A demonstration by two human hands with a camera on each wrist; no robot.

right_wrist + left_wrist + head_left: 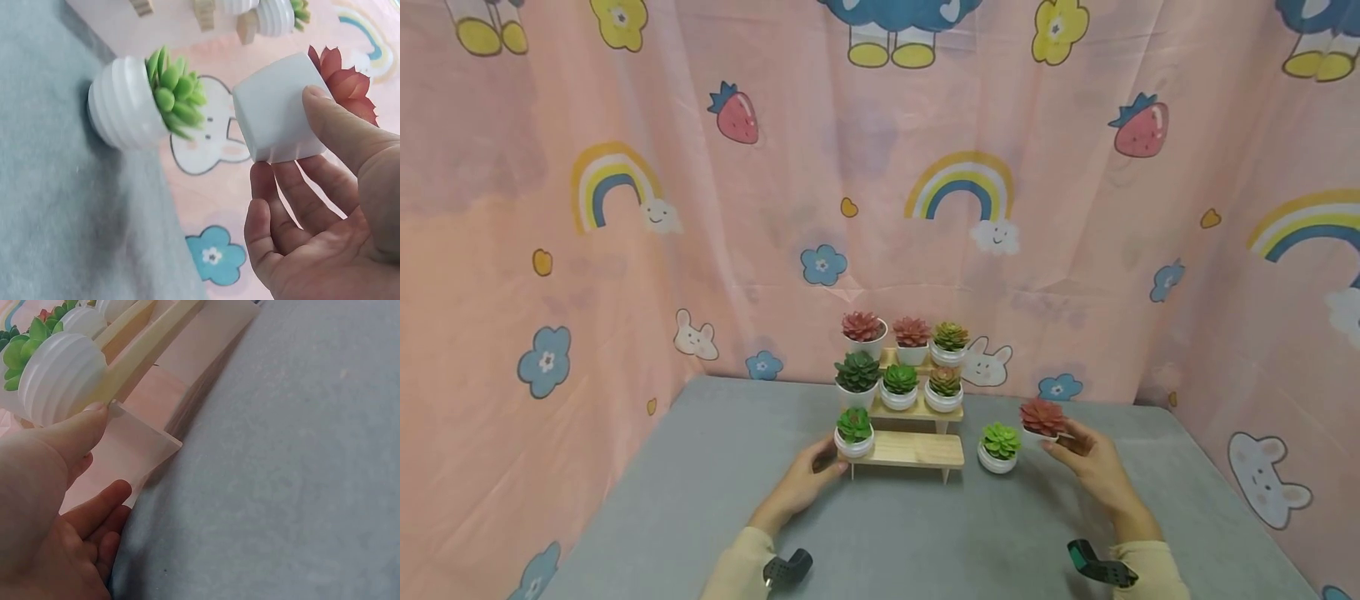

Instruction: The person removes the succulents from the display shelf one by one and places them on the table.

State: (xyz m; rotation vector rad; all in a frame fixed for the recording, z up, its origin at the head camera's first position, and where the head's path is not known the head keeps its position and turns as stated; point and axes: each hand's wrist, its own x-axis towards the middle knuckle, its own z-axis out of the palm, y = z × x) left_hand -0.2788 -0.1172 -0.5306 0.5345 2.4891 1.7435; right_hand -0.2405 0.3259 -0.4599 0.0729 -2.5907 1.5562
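My left hand [805, 479] is at the left end of the wooden stand's lowest step [917, 448]. Its thumb tip touches the step's corner beside a ribbed white pot with a green succulent [854, 433]; the other fingers are loosely bent below. To the right, my right hand [1093, 462] holds a potted red succulent [1042, 418] up off the table. Thumb and fingertips pinch its square white pot [278, 109], which is tilted in the right wrist view. Just left of it, a light-green succulent in a ribbed white pot [998, 450] stands on the table.
The stand's middle step [880, 410] bears a dark-green, a green and an orange-tinged succulent. Two red succulents and a yellow-green one [950, 337] occupy the top step. Behind the grey table [715, 467] hangs a pink patterned curtain [790, 183].
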